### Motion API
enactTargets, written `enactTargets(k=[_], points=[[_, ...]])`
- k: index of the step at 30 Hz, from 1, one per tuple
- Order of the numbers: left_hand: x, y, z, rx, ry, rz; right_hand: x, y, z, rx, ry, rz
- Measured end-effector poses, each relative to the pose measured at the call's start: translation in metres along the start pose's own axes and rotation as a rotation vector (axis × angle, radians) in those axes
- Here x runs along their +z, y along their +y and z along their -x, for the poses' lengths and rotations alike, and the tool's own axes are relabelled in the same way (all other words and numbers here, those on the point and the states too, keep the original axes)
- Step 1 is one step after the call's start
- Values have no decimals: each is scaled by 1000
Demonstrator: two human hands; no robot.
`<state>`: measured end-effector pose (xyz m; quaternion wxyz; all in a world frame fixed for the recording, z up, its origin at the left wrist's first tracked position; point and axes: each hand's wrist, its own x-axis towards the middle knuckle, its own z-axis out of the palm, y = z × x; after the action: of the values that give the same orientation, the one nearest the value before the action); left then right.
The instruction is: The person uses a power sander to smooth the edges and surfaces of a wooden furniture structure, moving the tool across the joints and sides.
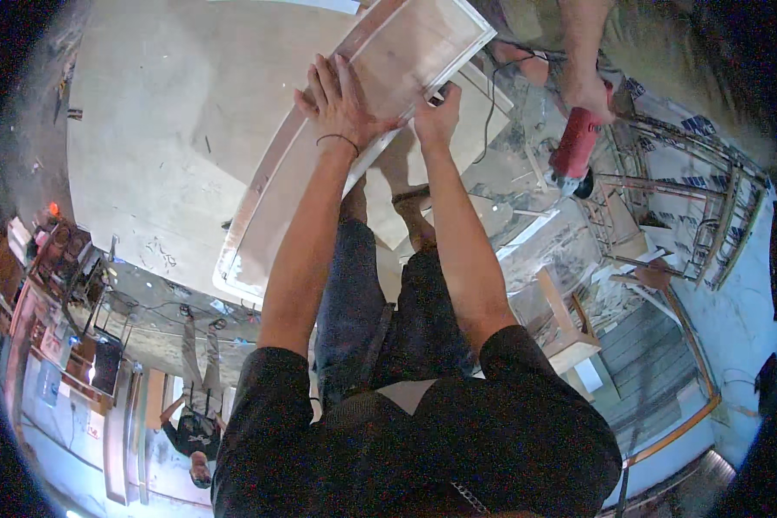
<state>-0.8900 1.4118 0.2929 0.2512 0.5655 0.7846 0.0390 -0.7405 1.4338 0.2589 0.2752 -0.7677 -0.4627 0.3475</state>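
Note:
A long wooden framed panel [406, 47] with a pale raised border lies slanted across a big work surface. My left hand [341, 104], with a thin black band at the wrist, lies flat on the panel near its edge, fingers spread. My right hand [438, 116] grips the panel's lower edge just beside it. At the upper right, another person's hand [585, 91] holds a red power tool [571, 151] pointing down, close to the panel's right end. My dark trousers and feet show below the panel.
A large pale board [147, 129] fills the upper left. Metal frames [673, 198] are stacked at the right, with a wooden stool [570, 324] nearer me. Another person [197, 406] stands at the lower left beside cluttered shelves [60, 259]. A black cable [492, 95] trails by the tool.

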Motion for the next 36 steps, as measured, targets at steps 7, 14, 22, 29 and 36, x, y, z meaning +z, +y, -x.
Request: enactTargets(k=[7,14,22,29,36], points=[[-7,1,-2,12,-49,5,-11,30,-7,93,-118,-333],[-8,-1,-1,32,-69,-11,-2,27,-19,207,-106,-189],[-4,10,-5,-36,-2,2,-46,61,10,219,-205,-349],[13,56,-68,184,182,77,-151,161,138,592,-195,-243],[10,65,-82,236,90,-92,-188,210,239,731,-282,-342]])
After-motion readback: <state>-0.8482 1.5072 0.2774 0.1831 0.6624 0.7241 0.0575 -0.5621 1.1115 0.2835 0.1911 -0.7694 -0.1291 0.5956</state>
